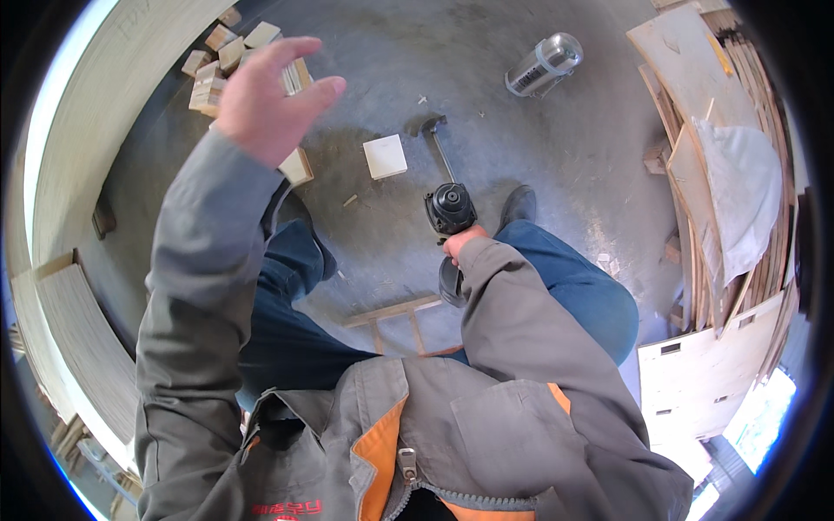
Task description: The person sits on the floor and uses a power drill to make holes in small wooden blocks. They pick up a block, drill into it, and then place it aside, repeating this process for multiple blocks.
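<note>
My right hand (466, 242) grips the handle of a black pneumatic nailer (451, 205), seen from above between my knees. My left hand (277, 98) is raised at the upper left, its thumb and fingers apart, holding nothing. Beyond the nailer, a hammer (443, 150) lies on the concrete floor with its dark head away from me. Left of the hammer is a square pale wooden block (385, 157). Another block (297, 167) shows partly behind my left wrist.
Small wood blocks (230, 55) are heaped at the upper left. A metal flask (544, 65) rests on the floor at the upper right. Stacked plywood and boards (700, 195) line the right side, a white cloth (746, 195) over them. A wooden frame (394, 311) lies beneath me.
</note>
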{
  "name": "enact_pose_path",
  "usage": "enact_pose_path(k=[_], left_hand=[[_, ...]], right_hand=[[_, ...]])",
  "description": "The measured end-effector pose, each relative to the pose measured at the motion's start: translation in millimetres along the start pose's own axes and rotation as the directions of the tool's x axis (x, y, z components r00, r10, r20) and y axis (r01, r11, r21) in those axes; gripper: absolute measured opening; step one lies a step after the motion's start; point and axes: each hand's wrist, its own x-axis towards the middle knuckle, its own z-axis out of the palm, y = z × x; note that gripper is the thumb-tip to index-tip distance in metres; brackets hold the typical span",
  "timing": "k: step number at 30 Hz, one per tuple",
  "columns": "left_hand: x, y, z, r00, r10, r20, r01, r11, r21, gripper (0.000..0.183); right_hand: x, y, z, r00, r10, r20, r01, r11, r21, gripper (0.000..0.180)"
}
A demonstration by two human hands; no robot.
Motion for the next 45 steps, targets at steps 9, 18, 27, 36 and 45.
enact_pose_path(k=[9,18,27,36,45], left_hand=[[-43,-24,-45,0.971,-0.011,-0.24,0.022,0.999,0.044,0.043],[-22,-24,-72,0.928,0.015,-0.371,0.009,0.998,0.063,0.041],[-31,-19,-90,0.924,-0.032,-0.38,0.058,0.997,0.058,0.04],[-39,-8,-89,0.915,0.027,-0.402,0.017,0.994,0.105,0.039],[-29,-20,-87,0.938,-0.014,-0.347,0.017,1.0,0.005,0.038]], right_hand=[[-2,9,7,0.997,0.075,-0.022,-0.069,0.976,0.205,0.013],[-37,-13,3,0.997,-0.055,-0.053,0.066,0.972,0.225,0.01],[-59,-78,-25,0.915,-0.379,-0.138,0.403,0.853,0.331,0.011],[-51,-122,-19,0.896,-0.419,-0.146,0.441,0.809,0.388,0.012],[-29,-121,-12,0.844,-0.497,-0.201,0.534,0.815,0.225,0.007]])
